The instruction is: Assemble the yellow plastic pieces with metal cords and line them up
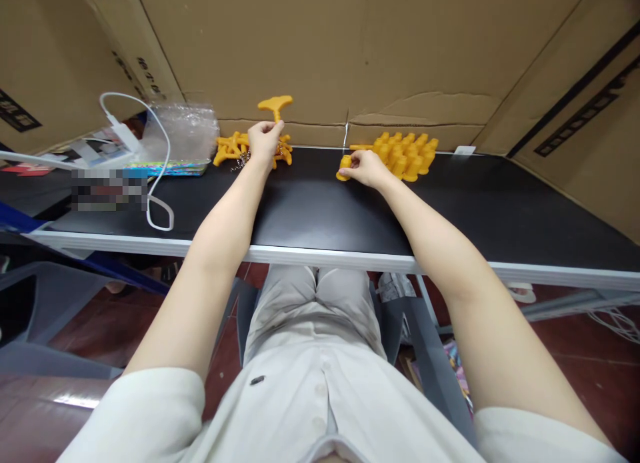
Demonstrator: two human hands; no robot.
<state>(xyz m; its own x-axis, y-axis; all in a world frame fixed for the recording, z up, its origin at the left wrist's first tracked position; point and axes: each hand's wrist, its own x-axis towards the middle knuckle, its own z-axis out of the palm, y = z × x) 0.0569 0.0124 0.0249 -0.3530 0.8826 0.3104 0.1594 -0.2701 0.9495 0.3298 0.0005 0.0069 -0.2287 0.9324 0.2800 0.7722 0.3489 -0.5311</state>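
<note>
While both forearms reached over the front edge of a black-topped bench (320, 213) with a pale metal rim, the left hand (264, 141) raised a yellow plastic T-shaped piece (275, 104) above a pile of yellow branched plastic pieces (230, 149), among which thin metal chains (243, 160) lay. The fingers grasped it by the stem; its long axis stood near vertical, with the crossbar uppermost and roughly level.

To the right, the right hand (369, 169) grasped a small yellow flared plastic piece (344, 171) between its fingers, low over the bench. Its axis was roughly upright, narrow end up and wide rim down; whether that rim touched the bench could not be told. Just beyond this hand, a cluster of yellow flared plastic pieces (409, 155) stood upright, close together. A slim yellow rod-like part (361, 147) projected leftward beside them, its long axis nearly horizontal.
</note>
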